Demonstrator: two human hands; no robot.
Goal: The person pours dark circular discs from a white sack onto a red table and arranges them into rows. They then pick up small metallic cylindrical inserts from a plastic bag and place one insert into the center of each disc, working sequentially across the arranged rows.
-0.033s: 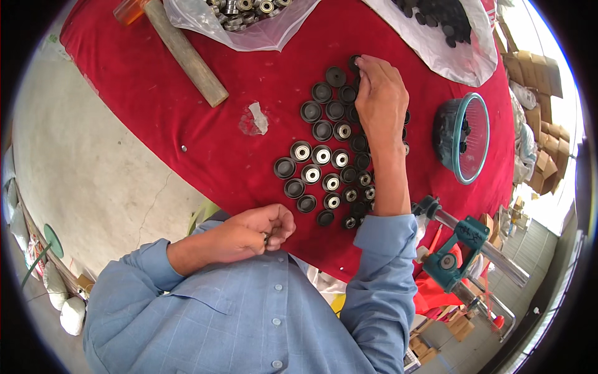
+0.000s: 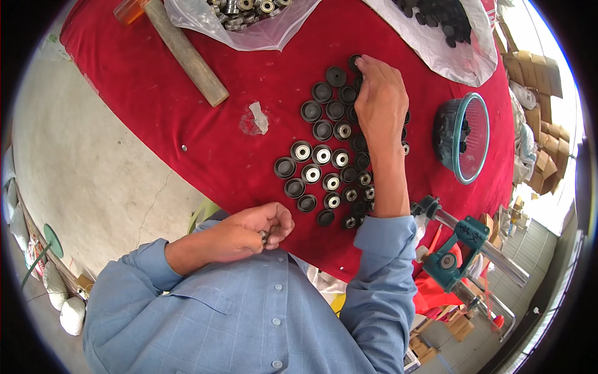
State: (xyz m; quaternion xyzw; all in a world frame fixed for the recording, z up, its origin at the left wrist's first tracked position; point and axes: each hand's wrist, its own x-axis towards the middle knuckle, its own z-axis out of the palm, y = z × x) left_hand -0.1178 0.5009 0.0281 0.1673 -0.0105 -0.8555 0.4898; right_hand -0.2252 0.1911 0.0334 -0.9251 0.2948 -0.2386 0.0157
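Observation:
My left hand (image 2: 258,230) is curled near the table's front edge, with a small metal bearing (image 2: 265,237) partly showing between its fingers. Stretched forward, my right hand (image 2: 381,93) grips a round black cap (image 2: 354,63) at the far end of a group of caps; its palm and wrist hide some of them. Several cup-shaped black caps (image 2: 322,129) lie beside and below that hand. Silver bearings sit inside some, such as this bearing (image 2: 321,155), while other caps, like the black cap (image 2: 285,167) at the left, hold none.
A red cloth (image 2: 237,162) covers the table. At the back are a plastic bag of bearings (image 2: 249,31), a white bag of black pieces (image 2: 461,62) and a wooden hammer handle (image 2: 187,56). To the right stand a clear bowl (image 2: 461,137) and a green hand press (image 2: 455,252).

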